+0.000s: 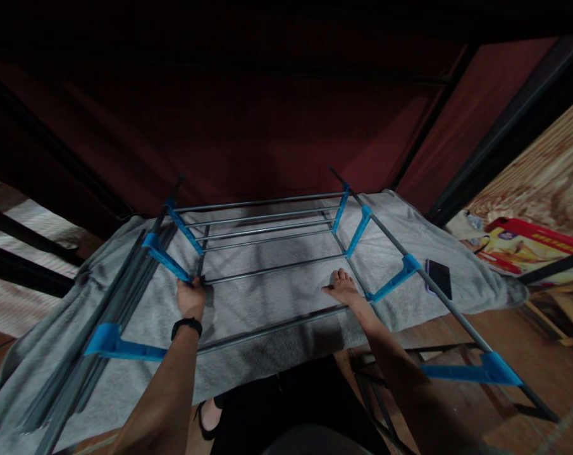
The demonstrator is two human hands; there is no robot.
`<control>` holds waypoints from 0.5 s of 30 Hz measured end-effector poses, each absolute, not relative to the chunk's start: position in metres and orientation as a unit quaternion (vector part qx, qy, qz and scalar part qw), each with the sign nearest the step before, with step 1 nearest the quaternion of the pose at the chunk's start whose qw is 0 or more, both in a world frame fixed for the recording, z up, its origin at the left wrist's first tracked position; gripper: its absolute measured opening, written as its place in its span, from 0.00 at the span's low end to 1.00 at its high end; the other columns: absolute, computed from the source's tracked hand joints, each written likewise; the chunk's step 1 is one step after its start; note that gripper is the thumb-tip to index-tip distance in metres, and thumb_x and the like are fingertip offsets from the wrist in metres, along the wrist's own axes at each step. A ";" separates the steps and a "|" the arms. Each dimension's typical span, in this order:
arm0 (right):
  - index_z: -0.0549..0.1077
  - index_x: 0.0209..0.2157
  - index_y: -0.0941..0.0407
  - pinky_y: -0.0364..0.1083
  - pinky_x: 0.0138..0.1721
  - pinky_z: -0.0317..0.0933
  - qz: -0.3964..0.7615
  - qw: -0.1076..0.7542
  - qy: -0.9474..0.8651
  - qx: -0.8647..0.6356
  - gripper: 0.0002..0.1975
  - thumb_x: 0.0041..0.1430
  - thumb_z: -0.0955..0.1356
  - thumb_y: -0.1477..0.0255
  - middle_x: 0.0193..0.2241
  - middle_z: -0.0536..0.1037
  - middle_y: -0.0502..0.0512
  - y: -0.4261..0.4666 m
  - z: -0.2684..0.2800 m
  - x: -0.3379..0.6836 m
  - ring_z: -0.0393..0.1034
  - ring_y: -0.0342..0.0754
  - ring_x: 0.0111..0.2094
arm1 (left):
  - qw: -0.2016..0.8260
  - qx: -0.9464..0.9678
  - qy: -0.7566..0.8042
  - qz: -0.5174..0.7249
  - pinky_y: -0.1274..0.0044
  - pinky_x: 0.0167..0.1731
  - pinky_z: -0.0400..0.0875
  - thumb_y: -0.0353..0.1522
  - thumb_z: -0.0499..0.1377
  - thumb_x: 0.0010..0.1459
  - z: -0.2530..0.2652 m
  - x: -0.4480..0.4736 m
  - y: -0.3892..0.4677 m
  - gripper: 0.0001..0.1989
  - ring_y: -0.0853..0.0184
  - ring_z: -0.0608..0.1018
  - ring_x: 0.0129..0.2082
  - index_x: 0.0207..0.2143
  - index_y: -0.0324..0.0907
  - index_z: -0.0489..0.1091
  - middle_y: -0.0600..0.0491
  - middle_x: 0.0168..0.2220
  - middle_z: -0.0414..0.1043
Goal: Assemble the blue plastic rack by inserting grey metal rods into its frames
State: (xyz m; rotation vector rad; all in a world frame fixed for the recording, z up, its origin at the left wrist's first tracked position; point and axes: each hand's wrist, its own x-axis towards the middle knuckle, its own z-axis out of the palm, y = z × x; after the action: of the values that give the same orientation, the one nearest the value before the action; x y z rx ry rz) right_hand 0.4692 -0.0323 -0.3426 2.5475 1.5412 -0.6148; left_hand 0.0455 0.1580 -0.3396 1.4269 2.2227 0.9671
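A rack frame of grey metal tubes point(277, 273) joined by blue plastic brackets point(391, 282) lies across a grey blanket point(262, 309). My left hand point(191, 297), with a dark band on its wrist, is closed around the corner of this rack frame, where a blue bracket point(169, 264) meets a tube. Some of its fingers are hidden. On the other side, my right hand point(342, 289) has its fingers stretched out just inside the frame, its wrist over the near tube. Nothing shows in that hand; whether its palm presses on the blanket cannot be made out.
Several loose grey tubes point(110, 309) lie bundled on the left of the blanket. A phone point(439, 279) rests at the right, beyond a long side tube. Farther right is a red and yellow package point(528, 243). A dark red panel point(262, 133) stands behind.
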 end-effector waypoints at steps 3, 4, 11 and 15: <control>0.44 0.69 0.69 0.57 0.65 0.38 -0.225 0.062 0.506 0.831 0.49 0.60 0.63 0.49 0.69 0.40 0.76 -0.031 -0.338 0.470 0.34 0.63 0.70 | 0.172 0.506 0.768 0.354 0.69 0.40 0.69 0.31 0.57 0.58 -0.342 0.043 0.160 0.06 0.59 0.75 0.36 0.39 0.44 0.64 0.50 0.32 0.70; 0.44 0.69 0.69 0.57 0.65 0.38 -0.229 0.065 0.505 0.830 0.49 0.59 0.64 0.50 0.69 0.40 0.76 -0.030 -0.337 0.470 0.33 0.63 0.70 | 0.176 0.504 0.766 0.358 0.70 0.40 0.68 0.31 0.58 0.57 -0.342 0.043 0.160 0.07 0.60 0.74 0.36 0.39 0.44 0.64 0.50 0.32 0.69; 0.45 0.69 0.68 0.58 0.63 0.41 -0.223 0.074 0.503 0.832 0.49 0.59 0.64 0.50 0.69 0.40 0.77 -0.027 -0.335 0.467 0.35 0.64 0.70 | 0.184 0.501 0.754 0.383 0.72 0.40 0.68 0.27 0.59 0.54 -0.344 0.043 0.158 0.09 0.63 0.74 0.36 0.35 0.45 0.62 0.53 0.31 0.68; 0.45 0.68 0.69 0.59 0.63 0.41 -0.216 0.080 0.505 0.832 0.48 0.60 0.63 0.51 0.69 0.41 0.78 -0.028 -0.334 0.465 0.35 0.65 0.69 | 0.187 0.499 0.753 0.385 0.72 0.39 0.68 0.29 0.59 0.54 -0.346 0.042 0.155 0.07 0.63 0.74 0.35 0.32 0.44 0.61 0.52 0.31 0.68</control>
State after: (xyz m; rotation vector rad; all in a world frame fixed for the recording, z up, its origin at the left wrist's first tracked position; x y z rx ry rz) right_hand 0.4652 -0.0282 -0.3343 2.4895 1.5097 -0.6460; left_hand 0.0423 0.1551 -0.3458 1.4046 2.1200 1.0849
